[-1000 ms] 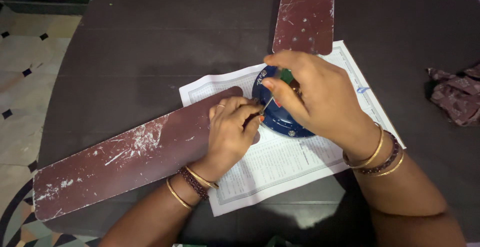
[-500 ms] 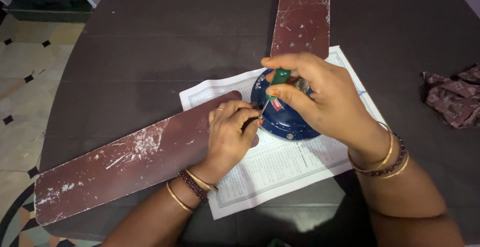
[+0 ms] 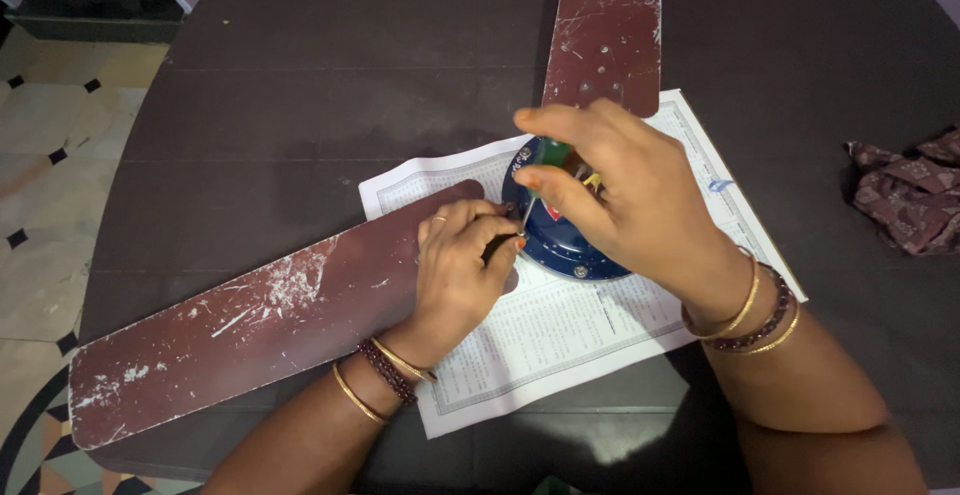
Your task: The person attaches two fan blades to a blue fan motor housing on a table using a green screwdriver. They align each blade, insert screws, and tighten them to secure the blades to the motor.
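At the far left, a long maroon fan blade, scratched and flecked with white, lies slantwise across the dark desk, its inner end running in under the left hand. That hand rests on the blade's inner end, its fingers curled in tight and pinched together at the rim of the blue fan hub; what they pinch is too small to make out, though the metal tip of the screwdriver comes down right at them. The hub sits on a printed sheet of paper spread on the desk, just right of the left hand and touching its fingertips. Above the hub the right hand arches over it, fingers closed around the green handle of the screwdriver, thumb and forefinger gripping it near the top, the thin shaft slanting down and left to the hub's edge. A second maroon blade runs from the hub away toward the top edge. At the far right a crumpled patterned cloth lies on the desk, well apart from both hands.
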